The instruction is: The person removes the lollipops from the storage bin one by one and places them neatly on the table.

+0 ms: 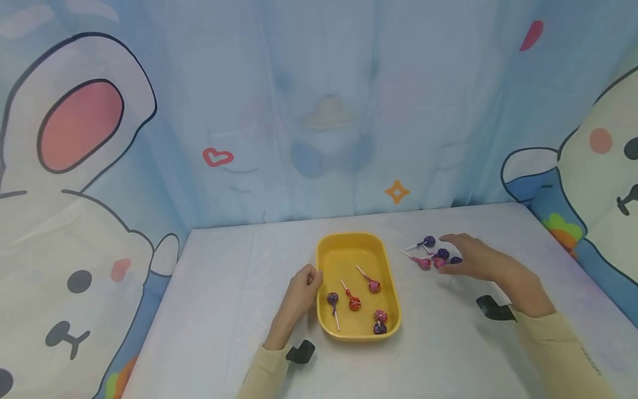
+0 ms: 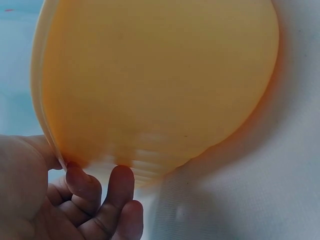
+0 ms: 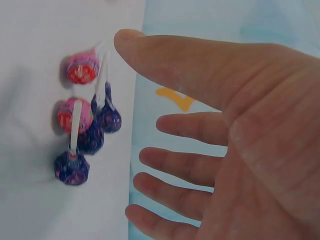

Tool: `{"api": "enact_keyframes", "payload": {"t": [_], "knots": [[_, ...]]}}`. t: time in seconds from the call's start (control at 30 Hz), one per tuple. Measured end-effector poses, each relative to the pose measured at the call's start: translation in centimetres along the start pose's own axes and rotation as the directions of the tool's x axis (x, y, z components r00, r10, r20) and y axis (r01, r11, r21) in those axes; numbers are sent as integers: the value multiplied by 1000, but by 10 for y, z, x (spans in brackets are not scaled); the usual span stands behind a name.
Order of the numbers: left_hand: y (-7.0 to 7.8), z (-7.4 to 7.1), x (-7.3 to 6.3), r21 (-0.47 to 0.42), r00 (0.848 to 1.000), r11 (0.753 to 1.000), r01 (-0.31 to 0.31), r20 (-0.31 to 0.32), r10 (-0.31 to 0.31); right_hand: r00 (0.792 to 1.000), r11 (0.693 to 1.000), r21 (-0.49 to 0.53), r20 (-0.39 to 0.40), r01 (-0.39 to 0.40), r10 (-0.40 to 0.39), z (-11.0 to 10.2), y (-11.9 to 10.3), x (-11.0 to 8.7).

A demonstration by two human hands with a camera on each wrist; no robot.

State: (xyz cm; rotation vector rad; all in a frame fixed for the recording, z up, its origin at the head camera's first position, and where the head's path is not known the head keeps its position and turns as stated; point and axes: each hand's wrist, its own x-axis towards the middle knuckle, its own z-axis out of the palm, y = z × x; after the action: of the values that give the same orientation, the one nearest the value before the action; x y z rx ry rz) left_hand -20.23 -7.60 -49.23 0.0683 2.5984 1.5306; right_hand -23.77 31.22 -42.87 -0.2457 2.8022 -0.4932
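Observation:
A yellow tray (image 1: 344,260) lies on the table with several lollipops in it, among them a purple lollipop (image 1: 332,298) and a red lollipop (image 1: 354,303). My left hand (image 1: 299,292) pinches the tray's left rim; in the left wrist view its thumb goes over the rim and its fingers bend against the outer wall. To the right of the tray, my right hand (image 1: 476,258) holds nothing, its thumb and fingers spread apart. Close by its fingertips lies a small cluster of lollipops, including a pink lollipop (image 3: 82,69) and a dark purple lollipop (image 3: 72,171).
White cloth covers the table (image 1: 239,282). Behind its back edge hangs a light blue curtain (image 1: 319,183) with cartoon figures. Black wrist mounts (image 1: 301,352) stick out from both sleeves.

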Motion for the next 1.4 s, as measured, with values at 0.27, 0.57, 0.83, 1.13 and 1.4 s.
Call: {"api": "enact_keyframes", "payload": {"t": [0.27,0.57,0.83,1.13,1.4], "knots": [[-1,1,-1,0,1000,1000,2,-3,-2,999,999,23,14,36,-36,7,-21,2],[1,0,2,-2,1000,1000,-3,-6,3,996,996,20,-6,91,-91,5,-47,7],[1,0,1,2,1000,1000,1,-4,-1,993,993,7,-1,117,-117,6,-70,9],[-1,1,1,6,1000,1000,-14,-14,14,985,986,18,38,166,-166,12,-94,13],[-2,1,2,0,1000,1000,-12,-19,12,977,977,-18,40,211,-210,16,-113,15]]}}
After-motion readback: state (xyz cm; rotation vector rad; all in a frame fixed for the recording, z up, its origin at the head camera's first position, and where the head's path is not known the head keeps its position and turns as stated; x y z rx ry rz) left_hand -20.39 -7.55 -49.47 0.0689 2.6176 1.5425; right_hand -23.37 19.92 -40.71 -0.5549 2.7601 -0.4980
